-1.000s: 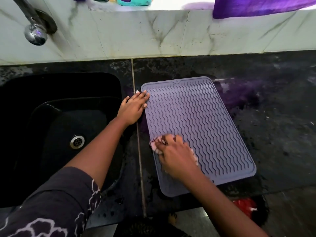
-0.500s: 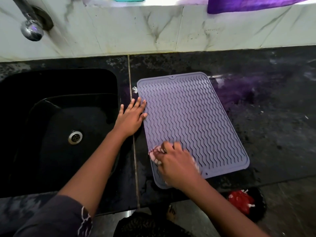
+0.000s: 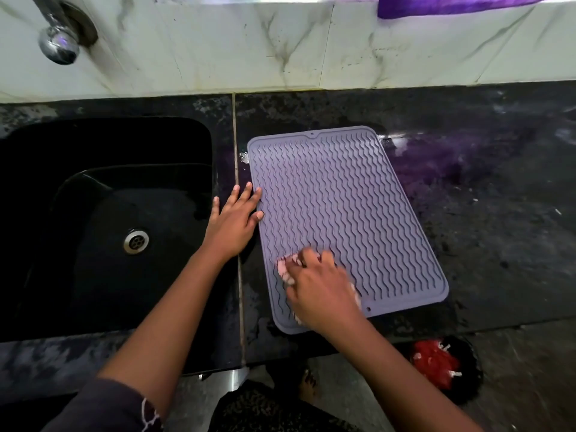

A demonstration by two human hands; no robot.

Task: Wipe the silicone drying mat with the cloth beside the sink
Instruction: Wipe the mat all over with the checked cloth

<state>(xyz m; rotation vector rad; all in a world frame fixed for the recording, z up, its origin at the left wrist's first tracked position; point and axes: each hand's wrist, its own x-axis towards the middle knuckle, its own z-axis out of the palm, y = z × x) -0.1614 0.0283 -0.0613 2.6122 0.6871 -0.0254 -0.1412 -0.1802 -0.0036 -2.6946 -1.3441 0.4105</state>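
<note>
While the right hand (image 3: 324, 289) holds the pale pink cloth (image 3: 283, 269) under curled fingers at the near left corner of the ridged lilac silicone mat (image 3: 336, 207) on the dark worktop (image 3: 486, 244), the mat's long axis runs ahead toward the wall. The left hand (image 3: 232, 224), fingers straight, touches the mat's left edge.

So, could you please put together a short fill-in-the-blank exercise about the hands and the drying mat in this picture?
1. The right hand holds a pale pink ____ against the near end of the mat.
2. The left hand lies flat, fingers straight, at the mat edge nearest the ____.
3. The lines moulded into the mat are ____, not straight.

Missing words: cloth; sink; wavy.
</note>
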